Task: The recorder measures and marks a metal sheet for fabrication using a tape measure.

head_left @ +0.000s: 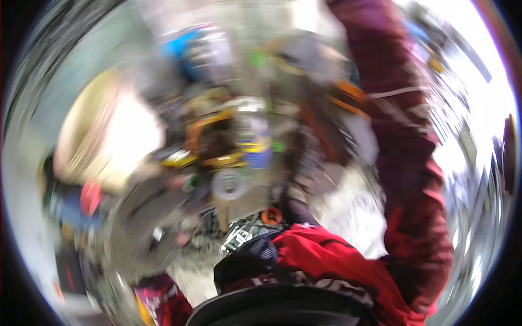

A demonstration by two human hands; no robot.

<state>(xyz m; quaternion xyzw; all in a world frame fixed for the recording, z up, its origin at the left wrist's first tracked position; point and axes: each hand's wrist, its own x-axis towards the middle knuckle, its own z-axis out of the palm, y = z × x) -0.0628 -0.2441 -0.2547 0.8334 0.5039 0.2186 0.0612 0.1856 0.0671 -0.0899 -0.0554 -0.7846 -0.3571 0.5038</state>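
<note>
Strong motion blur smears the whole head view. My right arm, in a dark red sleeve (402,136), stretches up along the right side and leaves the picture at the top edge, so my right hand is out of sight. At the lower left, part of my left sleeve (163,299) shows, with no left hand to be made out. Closest to that sleeve is a large grey round thing (128,231), ring-like in shape. What either hand holds or touches cannot be seen.
A pale cream bulky thing (87,130) stands at left. Amid the clutter ahead are a clear container with a blue and yellow lower part (256,146), an orange-framed object (198,130), a whitish ring-shaped piece (228,185) and a blue-and-white bundle (204,51).
</note>
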